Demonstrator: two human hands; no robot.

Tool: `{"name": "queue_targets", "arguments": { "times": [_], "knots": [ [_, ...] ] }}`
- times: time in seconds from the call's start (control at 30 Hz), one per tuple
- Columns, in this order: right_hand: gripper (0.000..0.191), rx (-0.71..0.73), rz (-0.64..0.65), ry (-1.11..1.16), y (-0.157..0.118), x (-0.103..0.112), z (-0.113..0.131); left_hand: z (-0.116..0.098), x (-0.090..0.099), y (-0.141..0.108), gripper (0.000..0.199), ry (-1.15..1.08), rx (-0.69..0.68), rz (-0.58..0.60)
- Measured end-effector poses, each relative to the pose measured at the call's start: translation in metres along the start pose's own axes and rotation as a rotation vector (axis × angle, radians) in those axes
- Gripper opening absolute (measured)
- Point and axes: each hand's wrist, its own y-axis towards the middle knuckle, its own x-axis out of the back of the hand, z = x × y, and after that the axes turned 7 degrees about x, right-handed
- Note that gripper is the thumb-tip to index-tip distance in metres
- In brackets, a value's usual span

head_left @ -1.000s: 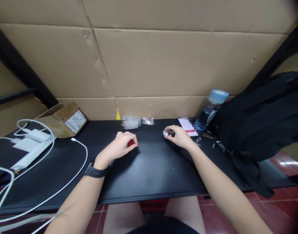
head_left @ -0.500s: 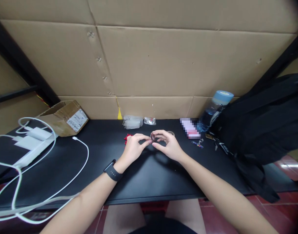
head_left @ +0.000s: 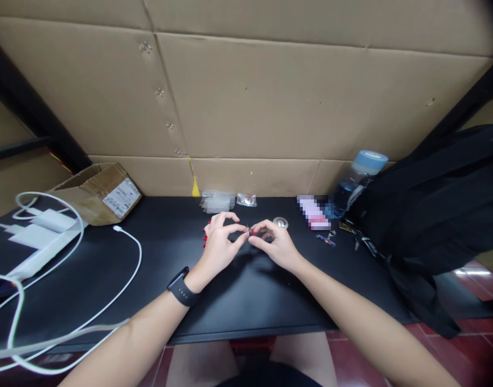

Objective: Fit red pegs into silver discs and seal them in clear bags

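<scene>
Above the black tabletop [head_left: 234,301], my left hand [head_left: 222,242] and my right hand [head_left: 277,244] meet fingertip to fingertip. Both pinch a small thin round piece [head_left: 248,231], seen nearly edge-on, with a bit of red beside it at the right fingertips. Its exact kind is too small to tell. Several small red pieces [head_left: 205,236] lie behind my left hand, which partly covers them. A silvery round item [head_left: 280,222] rests just behind my right hand.
Clear plastic bags [head_left: 217,201] and a small filled bag [head_left: 247,200] lie against the cardboard wall. On the left are an opened box [head_left: 109,196], white cables [head_left: 139,252] and a power strip [head_left: 48,244]. A bottle [head_left: 353,183], a keychain [head_left: 326,240] and a black backpack [head_left: 435,209] occupy the right.
The round piece has turned from a slanted view to nearly edge-on in my fingers. Left fingers have lifted and spread somewhat. More of the silvery round item shows. The view has shifted slightly.
</scene>
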Motion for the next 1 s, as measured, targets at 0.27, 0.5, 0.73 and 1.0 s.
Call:
{"name": "queue_targets", "arguments": {
  "times": [0.27,0.5,0.73,1.0],
  "knots": [
    [0.018,0.155,0.156,-0.196,0.002,0.010,0.004,-0.004,0.000,-0.003,0.010,0.045,-0.033,-0.005],
    [0.009,0.192,0.118,-0.460,0.003,0.019,0.005,-0.005,0.008,-0.001,0.026,-0.004,0.047,0.044],
    [0.010,0.162,0.228,-0.558,0.004,0.028,0.000,0.024,0.035,0.015,0.019,0.298,-0.018,0.046],
    [0.021,-0.043,0.152,-0.843,0.007,0.052,-0.026,0.089,0.082,0.030,0.013,0.384,-0.088,0.470]
  ]
}}
